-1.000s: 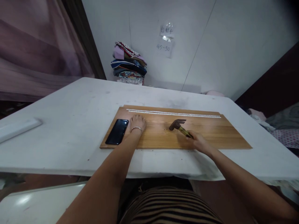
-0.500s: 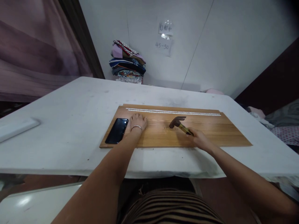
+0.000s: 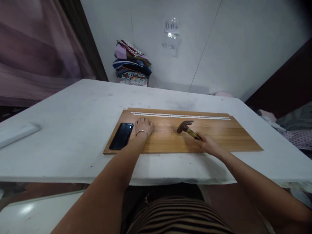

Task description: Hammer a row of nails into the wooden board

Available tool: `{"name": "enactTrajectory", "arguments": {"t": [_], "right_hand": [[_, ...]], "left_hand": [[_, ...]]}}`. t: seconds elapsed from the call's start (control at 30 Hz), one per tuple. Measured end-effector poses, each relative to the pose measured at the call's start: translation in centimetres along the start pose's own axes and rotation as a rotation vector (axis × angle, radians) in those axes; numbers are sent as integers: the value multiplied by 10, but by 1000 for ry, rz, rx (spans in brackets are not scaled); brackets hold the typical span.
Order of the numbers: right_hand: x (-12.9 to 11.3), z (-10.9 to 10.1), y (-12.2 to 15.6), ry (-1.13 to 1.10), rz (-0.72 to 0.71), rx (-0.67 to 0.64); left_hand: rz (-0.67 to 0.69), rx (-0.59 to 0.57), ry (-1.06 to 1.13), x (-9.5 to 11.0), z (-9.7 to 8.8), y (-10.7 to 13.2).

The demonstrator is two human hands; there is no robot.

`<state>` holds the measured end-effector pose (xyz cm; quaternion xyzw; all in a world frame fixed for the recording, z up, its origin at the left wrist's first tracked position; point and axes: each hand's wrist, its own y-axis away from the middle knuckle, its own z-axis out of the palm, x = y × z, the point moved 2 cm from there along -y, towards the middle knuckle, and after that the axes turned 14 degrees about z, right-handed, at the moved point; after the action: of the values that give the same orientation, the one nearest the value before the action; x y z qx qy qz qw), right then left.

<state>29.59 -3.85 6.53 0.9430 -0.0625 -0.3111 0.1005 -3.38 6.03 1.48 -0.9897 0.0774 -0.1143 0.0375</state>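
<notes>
A long wooden board (image 3: pixel 226 138) lies on the white table (image 3: pixel 73 130). My right hand (image 3: pixel 207 144) is closed round the handle of a claw hammer (image 3: pixel 185 127), whose dark head sits just over the board's middle. My left hand (image 3: pixel 143 126) rests on the board with fingers curled, a bangle on the wrist. A black phone (image 3: pixel 121 140) lies on the board's left end, beside that hand. A thin white strip (image 3: pixel 180 115) runs along the board's far edge.
A stack of folded cloth (image 3: pixel 131 65) stands against the wall behind the table. A white flat piece (image 3: pixel 17 133) lies at the table's left edge. Paper notes (image 3: pixel 172 35) hang on the wall. Bedding (image 3: pixel 297 130) shows at the right.
The hammer head has stayed over the same spot on the board, shifting only slightly. My left hand has not moved. The view has tilted a little.
</notes>
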Motion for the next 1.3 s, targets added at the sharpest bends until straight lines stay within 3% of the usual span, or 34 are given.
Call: {"name": "enactTrajectory", "arguments": {"t": [0.63, 1.3], "right_hand": [[-7, -4, 2, 33, 5, 0], [-10, -3, 0, 73, -22, -9]], "left_hand": [[-23, -51, -8, 2, -2, 0], [-12, -29, -58, 2, -1, -1]]}}
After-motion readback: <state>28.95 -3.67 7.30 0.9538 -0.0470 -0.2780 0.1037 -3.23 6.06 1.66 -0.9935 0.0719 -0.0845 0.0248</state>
